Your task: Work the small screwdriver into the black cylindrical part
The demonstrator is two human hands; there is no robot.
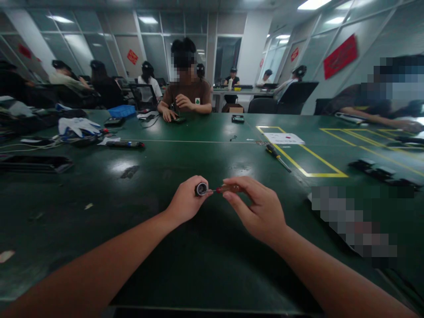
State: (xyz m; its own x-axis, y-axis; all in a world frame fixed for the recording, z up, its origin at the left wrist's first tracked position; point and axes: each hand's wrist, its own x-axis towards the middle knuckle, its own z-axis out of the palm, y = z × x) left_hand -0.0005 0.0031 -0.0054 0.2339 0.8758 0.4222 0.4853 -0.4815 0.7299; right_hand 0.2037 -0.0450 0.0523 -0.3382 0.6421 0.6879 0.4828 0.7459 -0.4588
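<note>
My left hand [188, 201] is closed around a small black cylindrical part [201, 189], whose round open end faces me. Most of that part is hidden inside the fist. Between the fingers and thumb of my right hand [256, 203] is a screwdriver [228, 189] with a reddish, see-through handle. Its thin shaft points left and meets the side of the cylinder's rim; whether the tip sits in a screw is too small to tell. Both hands are raised over the green table [159, 274].
A yellow-black screwdriver [277, 157] lies beyond my right hand, near a white paper sheet [285, 138]. White gloves [78, 127], a blue tray [122, 111] and a dark tool [126, 145] are at left. Black parts [384, 172] lie right. A co-worker [185, 95] sits opposite.
</note>
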